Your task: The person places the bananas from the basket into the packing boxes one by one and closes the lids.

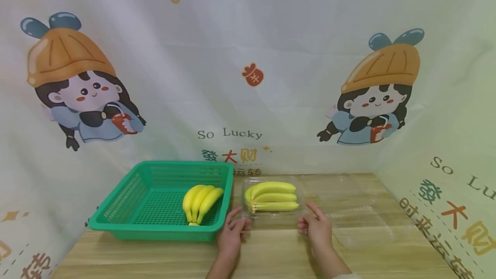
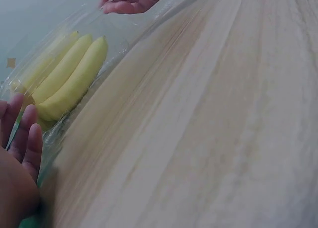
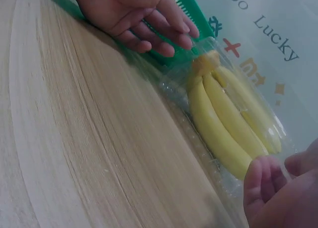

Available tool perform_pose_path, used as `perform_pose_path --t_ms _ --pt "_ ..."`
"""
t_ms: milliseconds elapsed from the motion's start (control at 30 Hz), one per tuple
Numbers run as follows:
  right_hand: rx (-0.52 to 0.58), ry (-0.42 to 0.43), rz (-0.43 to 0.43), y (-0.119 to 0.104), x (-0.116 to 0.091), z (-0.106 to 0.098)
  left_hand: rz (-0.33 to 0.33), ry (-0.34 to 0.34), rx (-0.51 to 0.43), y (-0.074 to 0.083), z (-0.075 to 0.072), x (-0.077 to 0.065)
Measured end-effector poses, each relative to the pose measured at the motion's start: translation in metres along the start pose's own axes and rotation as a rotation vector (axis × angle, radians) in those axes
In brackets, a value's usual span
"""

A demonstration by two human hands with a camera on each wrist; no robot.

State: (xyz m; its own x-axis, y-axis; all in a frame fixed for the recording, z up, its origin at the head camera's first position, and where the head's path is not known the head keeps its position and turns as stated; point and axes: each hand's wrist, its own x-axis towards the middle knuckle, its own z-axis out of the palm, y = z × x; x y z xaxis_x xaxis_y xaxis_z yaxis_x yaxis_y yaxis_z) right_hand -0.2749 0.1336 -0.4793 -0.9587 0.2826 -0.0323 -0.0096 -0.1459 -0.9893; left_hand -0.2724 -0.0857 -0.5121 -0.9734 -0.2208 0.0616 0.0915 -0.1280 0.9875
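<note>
A clear plastic container [image 1: 271, 215] with a bunch of yellow bananas [image 1: 273, 197] inside lies on the table in the head view. My left hand [image 1: 231, 232] is at its front left corner, between it and the green basket, fingers loosely bent. At the front right corner is my right hand [image 1: 318, 229], its index finger extended and the other fingers loosely curled. The right wrist view shows the bananas [image 3: 228, 114] under clear plastic, with the right fingertips [image 3: 263, 173] close to their tips. Nothing shows between the fingers of either hand.
A green plastic basket [image 1: 155, 227] stands at the left, with another banana bunch [image 1: 201, 201] lying in its right side. More clear plastic [image 1: 360, 214] lies on the wooden table [image 1: 271, 253] at the right. A printed curtain [image 1: 252, 33] hangs behind and along the sides.
</note>
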Motion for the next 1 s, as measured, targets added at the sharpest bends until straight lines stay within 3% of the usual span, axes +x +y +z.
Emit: perform_pose_path --t_ms 233,367,700,1000 --pt "-0.042 -0.042 -0.001 -0.007 -0.010 -0.003 0.043 -0.064 -0.087 -0.001 0.006 -0.011" --pt "-0.110 -0.058 -0.048 -0.014 -0.013 -0.005 0.088 -0.122 -0.091 0.006 0.012 -0.016" --pt "-0.308 -0.117 -0.259 -0.026 -0.021 -0.014 0.220 -0.256 -0.041 0.036 0.012 -0.023" --pt "-0.485 -0.104 -0.495 -0.024 -0.024 -0.029 0.326 -0.366 0.031 0.064 0.002 -0.026"
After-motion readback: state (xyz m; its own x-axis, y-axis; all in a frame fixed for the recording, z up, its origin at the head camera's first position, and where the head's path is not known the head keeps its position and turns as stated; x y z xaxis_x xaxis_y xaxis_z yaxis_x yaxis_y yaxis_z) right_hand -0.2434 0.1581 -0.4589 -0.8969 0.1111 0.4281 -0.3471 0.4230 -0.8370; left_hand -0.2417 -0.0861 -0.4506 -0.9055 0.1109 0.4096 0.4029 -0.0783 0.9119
